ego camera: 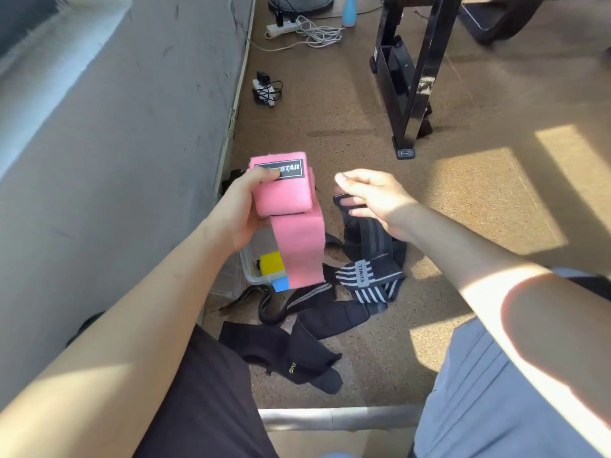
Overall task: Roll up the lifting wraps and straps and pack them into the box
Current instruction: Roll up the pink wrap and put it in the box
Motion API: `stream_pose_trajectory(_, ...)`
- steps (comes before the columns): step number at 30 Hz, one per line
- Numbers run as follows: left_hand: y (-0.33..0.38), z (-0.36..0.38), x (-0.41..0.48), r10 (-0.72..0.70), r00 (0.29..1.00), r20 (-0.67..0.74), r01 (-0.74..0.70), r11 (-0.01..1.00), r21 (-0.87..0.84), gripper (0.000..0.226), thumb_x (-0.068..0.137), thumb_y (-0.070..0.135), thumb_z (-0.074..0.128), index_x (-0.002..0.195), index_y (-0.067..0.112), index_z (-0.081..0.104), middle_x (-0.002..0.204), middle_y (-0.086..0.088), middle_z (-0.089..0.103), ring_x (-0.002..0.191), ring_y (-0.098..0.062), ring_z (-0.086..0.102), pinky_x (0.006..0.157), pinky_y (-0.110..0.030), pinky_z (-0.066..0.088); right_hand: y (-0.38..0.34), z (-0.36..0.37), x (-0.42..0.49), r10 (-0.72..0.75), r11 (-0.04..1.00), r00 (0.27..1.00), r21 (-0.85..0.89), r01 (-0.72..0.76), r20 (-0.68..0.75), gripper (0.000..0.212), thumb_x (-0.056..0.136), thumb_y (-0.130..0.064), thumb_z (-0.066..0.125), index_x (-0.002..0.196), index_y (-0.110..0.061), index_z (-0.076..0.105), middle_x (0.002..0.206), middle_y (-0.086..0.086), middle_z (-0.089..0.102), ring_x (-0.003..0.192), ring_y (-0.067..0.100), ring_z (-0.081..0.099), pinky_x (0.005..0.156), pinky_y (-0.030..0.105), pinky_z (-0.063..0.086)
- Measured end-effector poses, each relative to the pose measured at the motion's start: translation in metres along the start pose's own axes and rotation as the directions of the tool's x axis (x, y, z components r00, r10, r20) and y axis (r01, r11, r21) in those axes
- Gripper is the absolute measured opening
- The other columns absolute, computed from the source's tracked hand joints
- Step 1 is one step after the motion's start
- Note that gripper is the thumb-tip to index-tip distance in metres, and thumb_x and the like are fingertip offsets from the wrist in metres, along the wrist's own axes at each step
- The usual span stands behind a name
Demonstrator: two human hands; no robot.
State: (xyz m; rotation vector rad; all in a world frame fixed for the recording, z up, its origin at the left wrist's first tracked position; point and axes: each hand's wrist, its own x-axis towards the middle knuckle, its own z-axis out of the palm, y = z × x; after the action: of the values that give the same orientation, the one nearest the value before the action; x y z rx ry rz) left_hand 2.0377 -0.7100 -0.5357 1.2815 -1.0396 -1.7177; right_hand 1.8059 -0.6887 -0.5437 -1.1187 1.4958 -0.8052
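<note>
My left hand [243,211] grips a pink lifting wrap [287,206] that is partly rolled at the top, with my thumb on its black label. Its loose tail hangs down in front of the box. The clear plastic box [253,271] stands on the floor below, with a yellow item and a blue item inside. My right hand [372,196] hovers open to the right of the pink wrap, holding nothing. Beneath it on the floor lies a heap of black and grey striped wraps [362,276]. Black straps [291,355] lie nearer to my legs.
A grey wall [115,143] runs along the left. A power strip with white cables [297,29] and a charger [266,90] lie on the cork floor further off. A black equipment frame [406,84] stands at the upper right. A metal bar [337,418] crosses between my knees.
</note>
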Motion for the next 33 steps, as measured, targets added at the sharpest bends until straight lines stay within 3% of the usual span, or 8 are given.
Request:
stream_pose_trajectory(3, -0.002, 0.0, 0.002, 0.001, 0.998, 0.06, -0.001, 1.0, 0.01, 0.049, 0.079, 0.033, 0.064, 0.127, 0.023, 0.065, 0.111, 0.0, 0.076, 0.096, -0.016, 0.072, 0.078, -0.032, 0.057, -0.005, 0.005, -0.005, -0.014, 0.996, 0.984, 0.087, -0.001, 0.178, 0.071, 0.081, -0.069, 0.058, 0.138, -0.027, 0.053, 0.134, 0.001, 0.062, 0.116, 0.024, 0.066, 0.109, 0.047, 0.047)
stream_pose_trajectory(10, -0.012, 0.007, 0.005, 0.088, 0.987, 0.137, -0.112, 0.978, 0.175, 0.06, 0.083, 0.016, 0.081, 0.138, 0.02, 0.056, 0.129, -0.008, 0.07, 0.115, -0.026, 0.07, 0.093, -0.051, 0.059, -0.002, 0.016, -0.007, 0.031, 0.983, 0.953, 0.165, -0.085, 0.302, 0.071, 0.08, -0.077, 0.061, 0.138, -0.037, 0.052, 0.135, -0.001, 0.066, 0.11, 0.028, 0.072, 0.103, 0.061, 0.049)
stream_pose_trajectory(13, -0.015, 0.014, 0.0, 0.161, 0.969, 0.187, -0.197, 0.962, 0.189, 0.061, 0.085, -0.001, 0.075, 0.139, 0.015, 0.052, 0.12, -0.003, 0.071, 0.108, -0.018, 0.071, 0.081, -0.034, 0.06, -0.001, 0.014, -0.004, 0.023, 0.977, 0.969, 0.202, -0.074, 0.244, 0.052, 0.09, -0.056, 0.068, 0.133, -0.029, 0.057, 0.123, -0.002, 0.073, 0.103, 0.021, 0.074, 0.098, 0.051, 0.053)
stream_pose_trajectory(16, -0.018, 0.015, 0.001, 0.155, 0.966, 0.207, -0.198, 0.958, 0.206, 0.073, 0.082, 0.004, 0.08, 0.144, 0.022, 0.047, 0.129, -0.002, 0.068, 0.112, -0.019, 0.07, 0.085, -0.038, 0.061, 0.0, 0.008, -0.001, 0.002, 0.969, 0.975, 0.239, -0.057, 0.224, 0.044, 0.094, -0.035, 0.071, 0.134, -0.023, 0.057, 0.113, -0.001, 0.077, 0.095, 0.017, 0.076, 0.089, 0.041, 0.056)
stream_pose_trajectory(21, -0.012, 0.017, 0.0, -0.155, 0.969, 0.191, 0.108, 0.965, 0.238, 0.056, 0.079, 0.064, 0.064, 0.125, 0.032, 0.064, 0.117, -0.007, 0.073, 0.099, -0.027, 0.074, 0.084, -0.041, 0.059, -0.002, -0.002, 0.003, -0.038, 0.961, 0.976, 0.276, -0.023, 0.214, 0.058, 0.09, -0.019, 0.076, 0.142, -0.026, 0.05, 0.126, 0.002, 0.071, 0.105, 0.025, 0.073, 0.085, 0.039, 0.06)
stream_pose_trajectory(24, -0.011, 0.018, 0.001, -0.223, 0.959, 0.177, 0.165, 0.942, 0.293, 0.072, 0.077, 0.084, 0.053, 0.115, 0.026, 0.071, 0.107, -0.008, 0.076, 0.096, -0.025, 0.075, 0.083, -0.038, 0.058, 0.001, -0.003, 0.004, -0.089, 0.97, 0.974, 0.24, 0.038, 0.208, 0.055, 0.088, -0.004, 0.076, 0.134, -0.021, 0.051, 0.128, 0.006, 0.067, 0.112, 0.028, 0.07, 0.087, 0.046, 0.062)
stream_pose_trajectory(27, -0.013, 0.018, 0.002, -0.216, 0.959, 0.183, 0.157, 0.943, 0.294, 0.076, 0.075, 0.083, 0.055, 0.122, 0.026, 0.071, 0.113, -0.008, 0.076, 0.098, -0.024, 0.076, 0.08, -0.037, 0.059, 0.006, -0.001, 0.007, -0.146, 0.974, 0.963, 0.205, 0.099, 0.228, 0.06, 0.085, 0.008, 0.074, 0.131, -0.024, 0.052, 0.129, 0.007, 0.062, 0.117, 0.033, 0.066, 0.09, 0.055, 0.059)
stream_pose_trajectory(33, -0.012, 0.013, 0.004, -0.115, 0.978, 0.175, 0.075, 0.973, 0.22, 0.052, 0.084, 0.051, 0.073, 0.128, 0.025, 0.065, 0.127, -0.01, 0.071, 0.12, -0.033, 0.067, 0.107, -0.055, 0.05, 0.005, 0.003, 0.0, -0.158, 0.983, 0.938, 0.139, 0.119, 0.31, 0.078, 0.084, 0.003, 0.078, 0.138, -0.047, 0.052, 0.157, -0.001, 0.037, 0.123, 0.026, 0.063, 0.089, 0.049, 0.061)
